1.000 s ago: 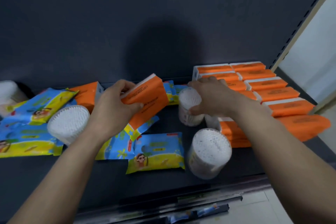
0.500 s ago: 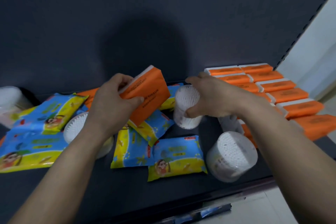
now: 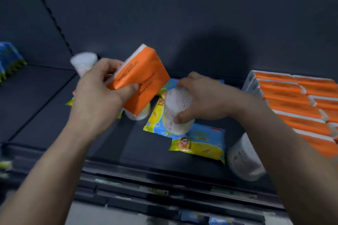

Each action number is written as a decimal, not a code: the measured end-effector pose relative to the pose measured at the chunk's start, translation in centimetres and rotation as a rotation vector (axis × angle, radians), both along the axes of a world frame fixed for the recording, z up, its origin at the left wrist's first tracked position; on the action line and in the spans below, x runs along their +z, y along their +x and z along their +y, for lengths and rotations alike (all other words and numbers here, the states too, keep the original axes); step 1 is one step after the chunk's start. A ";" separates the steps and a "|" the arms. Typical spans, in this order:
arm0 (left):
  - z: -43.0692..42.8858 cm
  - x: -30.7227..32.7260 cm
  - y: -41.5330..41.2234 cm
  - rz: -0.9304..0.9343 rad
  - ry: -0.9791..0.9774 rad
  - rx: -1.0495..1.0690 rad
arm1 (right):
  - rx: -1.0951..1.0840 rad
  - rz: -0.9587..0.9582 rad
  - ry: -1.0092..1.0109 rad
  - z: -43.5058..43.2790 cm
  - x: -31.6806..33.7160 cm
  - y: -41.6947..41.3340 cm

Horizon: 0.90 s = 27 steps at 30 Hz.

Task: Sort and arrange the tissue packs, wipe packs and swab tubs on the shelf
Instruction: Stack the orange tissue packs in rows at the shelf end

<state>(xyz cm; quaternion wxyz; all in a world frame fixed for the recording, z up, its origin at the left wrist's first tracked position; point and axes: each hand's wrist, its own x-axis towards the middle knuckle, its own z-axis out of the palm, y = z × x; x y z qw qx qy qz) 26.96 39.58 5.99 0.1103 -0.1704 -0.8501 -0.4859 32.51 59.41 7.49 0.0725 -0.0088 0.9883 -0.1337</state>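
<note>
Left hand [image 3: 98, 95] clamps the tissue pack [image 3: 144, 78], right hand [image 3: 206, 97] the swab tub [image 3: 176, 113] — the 2 now lifted higher, ready for placing.

Your L hand [image 3: 98, 95] has a tissue pack [image 3: 140, 80] tilted above the shelf [image 3: 45, 106]. Rear swab tub [image 3: 84, 62] sits just behind that hand, a second swab tub [image 3: 139, 113] under the pack. Your R hand [image 3: 203, 100] has the held swab tub [image 3: 176, 111] over a wipe pack [image 3: 155, 115], w/ a front wipe pack [image 3: 199, 142] nearer you. Tissue pack rows [image 3: 292, 100] lie right of the R hand, a side-lying swab tub [image 3: 243, 159] by the R forearm. Wipe pack stack [image 3: 11, 58] is far left of the L hand.
</note>
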 end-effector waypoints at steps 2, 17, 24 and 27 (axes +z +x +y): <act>-1.0 0.1 0.4 0.004 0.030 0.037 | 0.070 -0.032 -0.033 -1.5 -0.4 -0.2; -9.4 -1.3 -1.7 -0.071 0.000 0.071 | 0.173 -0.080 -0.064 -10.3 -2.5 -3.4; -13.3 -2.5 -4.0 -0.089 -0.060 0.040 | 0.096 -0.077 -0.033 -13.4 -3.4 -5.0; -13.9 -2.4 -4.9 -0.081 -0.049 0.022 | 0.062 -0.064 -0.035 -14.0 -2.9 -5.1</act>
